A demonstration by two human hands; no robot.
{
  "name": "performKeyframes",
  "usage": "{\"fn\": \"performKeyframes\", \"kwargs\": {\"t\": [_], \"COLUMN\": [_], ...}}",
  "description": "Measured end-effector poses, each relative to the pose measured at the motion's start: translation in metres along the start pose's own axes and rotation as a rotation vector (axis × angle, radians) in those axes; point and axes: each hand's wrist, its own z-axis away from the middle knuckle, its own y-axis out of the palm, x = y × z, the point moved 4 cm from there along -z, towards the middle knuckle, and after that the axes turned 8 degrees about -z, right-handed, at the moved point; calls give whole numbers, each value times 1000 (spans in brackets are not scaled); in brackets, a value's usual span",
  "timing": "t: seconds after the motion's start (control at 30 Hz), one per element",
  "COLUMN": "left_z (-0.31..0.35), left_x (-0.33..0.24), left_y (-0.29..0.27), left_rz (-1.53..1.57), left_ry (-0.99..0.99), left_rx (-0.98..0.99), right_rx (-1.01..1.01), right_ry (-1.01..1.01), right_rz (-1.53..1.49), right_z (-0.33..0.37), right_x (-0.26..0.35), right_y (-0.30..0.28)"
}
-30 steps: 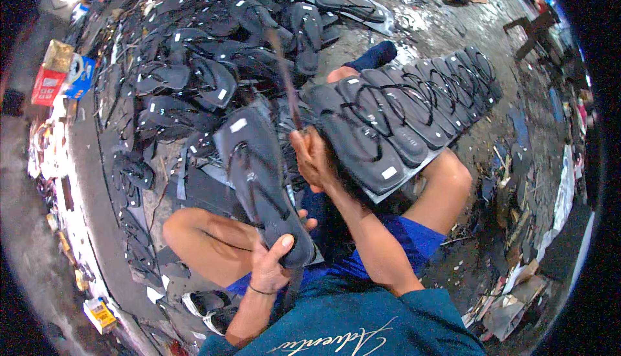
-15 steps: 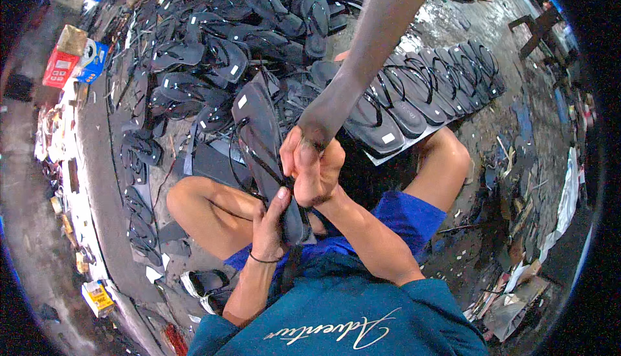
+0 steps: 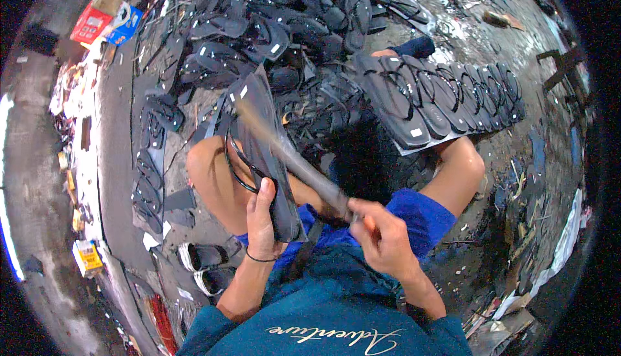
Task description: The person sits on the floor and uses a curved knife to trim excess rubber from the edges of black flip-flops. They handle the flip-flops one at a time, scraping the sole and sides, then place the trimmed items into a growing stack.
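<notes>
A black flip-flop (image 3: 255,113) with a white label near one end and a thin dark strap stands tilted in front of me. My left hand (image 3: 262,223) is closed on its lower part, with the thumb pressed against the strap side. My right hand (image 3: 383,234) is closed around the near end of a long, narrow grey tool (image 3: 310,173). Motion blurs the tool, so its exact kind is unclear. It points up and left, its brownish far end passing in front of the flip-flop. Whether the two touch cannot be told.
A neat row of flip-flops (image 3: 446,100) lies at the right, beyond my knee. More flip-flops (image 3: 278,23) are heaped at the far side. Red and blue boxes (image 3: 94,23) stand at the far left; a yellow box (image 3: 87,257) lies nearer. Scraps litter the floor.
My right hand has moved from beside the flip-flop to the lower right. The tool has swung down from pointing up and away. My left hand keeps hold of the flip-flop.
</notes>
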Motion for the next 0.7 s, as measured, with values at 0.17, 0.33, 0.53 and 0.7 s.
{"fn": "performKeyframes", "kwargs": {"t": [0.17, 0.33, 0.53, 0.7], "left_z": [21, 33, 38, 44], "left_x": [7, 16, 4, -2], "left_y": [-6, -5, 7, 19], "left_rz": [85, -30, 28, 89], "left_ry": [-17, -21, -24, -47], "left_rx": [-126, -86, -20, -9], "right_rx": [232, 152, 26, -114], "right_ry": [307, 205, 44, -62], "right_rz": [-149, -51, 41, 177], "right_z": [42, 31, 2, -26], "right_x": [7, 9, -2, -15], "right_y": [0, 9, 30, 48]}}
